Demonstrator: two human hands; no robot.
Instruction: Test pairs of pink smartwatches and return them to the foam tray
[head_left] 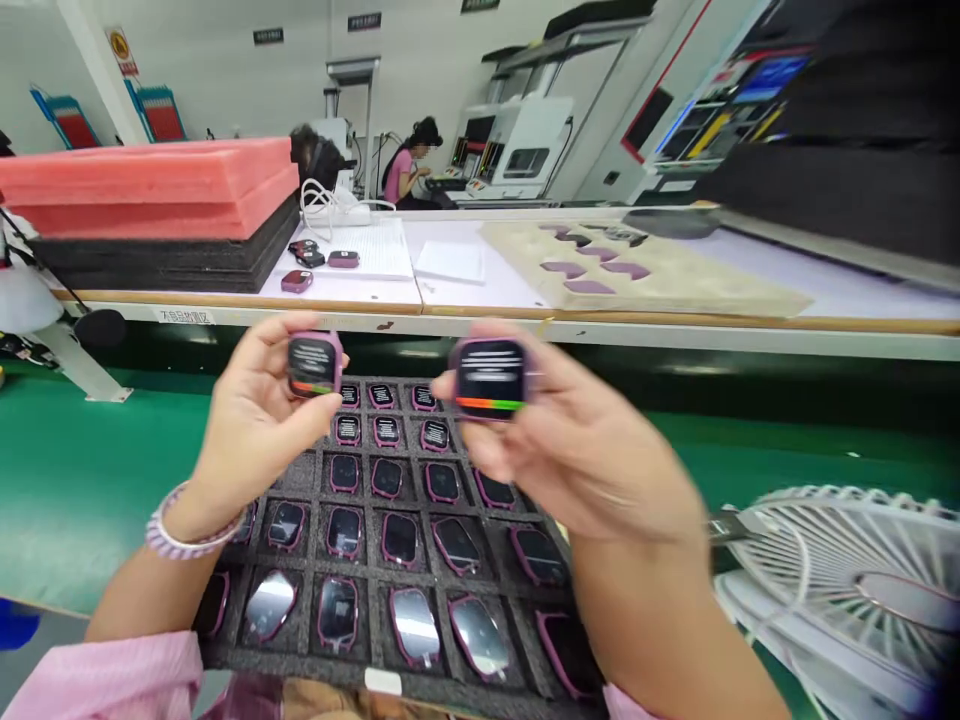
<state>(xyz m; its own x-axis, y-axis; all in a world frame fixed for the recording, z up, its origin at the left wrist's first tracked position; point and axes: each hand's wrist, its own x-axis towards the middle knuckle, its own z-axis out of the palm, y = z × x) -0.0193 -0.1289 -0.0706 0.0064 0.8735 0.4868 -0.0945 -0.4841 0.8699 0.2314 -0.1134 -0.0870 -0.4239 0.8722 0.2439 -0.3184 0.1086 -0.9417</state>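
While the person faces two lit screens, the step in hand appears to be a visual display check. The left hand (251,400) is closed to case width, pinching the left watch (313,362) by its edges between thumb and fingers. The right hand (585,440), blurred, grips the right watch (491,378) in like manner. Both units are raised above the foam tray (300,655) at the green worktop (120,450); each shows text over an orange-to-green band. Other watches (400,538) lie in the tray compartments, lit in the far rows, dark nearer the person. From where I stand, the next move calls for steady screens; any return to the tray requires aligning each case with a compartment.
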